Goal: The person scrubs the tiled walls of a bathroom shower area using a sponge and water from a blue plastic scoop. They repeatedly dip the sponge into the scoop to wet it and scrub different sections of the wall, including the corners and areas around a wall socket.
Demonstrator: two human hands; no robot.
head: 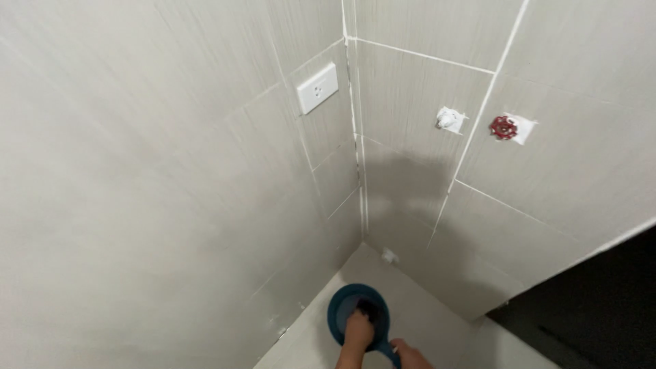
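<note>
A round blue dipper (339, 307) with a short handle is held low in the corner, above the pale floor. My left hand (358, 330) reaches into its bowl, fingers closed on a small dark thing (370, 309), perhaps a scrubber. My right hand (410, 355) is at the bottom edge, closed on the dipper's blue handle (389, 352). Both hands are partly cut off by the frame.
Two grey tiled walls meet in a corner (359, 178). A white wall socket (317, 87) is on the left wall. The right wall has a white fitting (449, 119) and a red valve wheel (503, 127). A dark opening (601, 307) lies at the lower right.
</note>
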